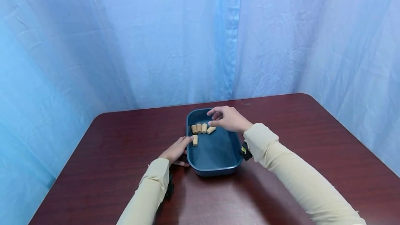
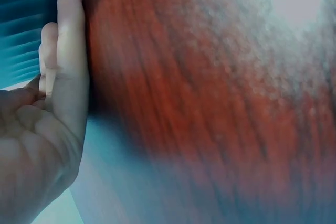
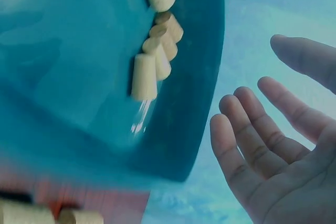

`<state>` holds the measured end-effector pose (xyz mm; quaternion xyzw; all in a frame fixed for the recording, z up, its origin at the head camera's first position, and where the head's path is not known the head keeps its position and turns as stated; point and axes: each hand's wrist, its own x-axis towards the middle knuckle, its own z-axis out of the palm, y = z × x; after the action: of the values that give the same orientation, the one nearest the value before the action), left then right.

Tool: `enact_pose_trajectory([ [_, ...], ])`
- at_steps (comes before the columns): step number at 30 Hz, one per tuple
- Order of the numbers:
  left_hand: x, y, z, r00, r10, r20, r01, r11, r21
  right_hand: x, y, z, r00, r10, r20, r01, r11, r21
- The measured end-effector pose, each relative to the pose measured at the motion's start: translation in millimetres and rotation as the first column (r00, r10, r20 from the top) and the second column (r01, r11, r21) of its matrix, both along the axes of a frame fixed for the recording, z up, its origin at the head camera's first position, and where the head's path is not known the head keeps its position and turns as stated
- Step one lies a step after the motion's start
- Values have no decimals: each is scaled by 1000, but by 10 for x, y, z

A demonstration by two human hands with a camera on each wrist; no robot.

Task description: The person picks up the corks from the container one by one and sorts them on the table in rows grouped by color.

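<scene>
A dark blue tray [image 1: 215,167] holds several tapered corks. Three stand side by side in a row [image 1: 199,128] near its left end, with a tilted cork [image 1: 211,130] right of them. Another cork [image 1: 195,140] lies nearer, at the left wall. My left hand [image 1: 177,151] rests against the tray's left side, its fingertips at the rim beside that cork. In the left wrist view its fingers [image 2: 71,51] run nearly straight. Over the tray's right part hovers my right hand [image 1: 229,118], empty, its fingers loosely bent and the thumb apart.
The tray stands on a dark red wooden table [image 1: 131,138]. Outside it, more corks [image 3: 26,214] show at the lower left of the right wrist view; my right arm hides that spot in the head view. Light blue curtains [image 1: 168,37] hang behind and beside the table.
</scene>
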<state>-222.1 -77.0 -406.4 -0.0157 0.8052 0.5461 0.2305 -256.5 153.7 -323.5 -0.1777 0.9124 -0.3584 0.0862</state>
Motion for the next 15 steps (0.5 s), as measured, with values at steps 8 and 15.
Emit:
enact_pose_trajectory([
  [8, -6, 2, 26, 1000, -5, 13, 5, 1000, 4, -69, -166, -26, 998, -29, 62, 31, 999, -36],
  [15, 0, -11, 15, 1000, -15, 16, 15, 1000, -2, -118, -292, -131, 994, -29, 108, 35, 998, -54],
])
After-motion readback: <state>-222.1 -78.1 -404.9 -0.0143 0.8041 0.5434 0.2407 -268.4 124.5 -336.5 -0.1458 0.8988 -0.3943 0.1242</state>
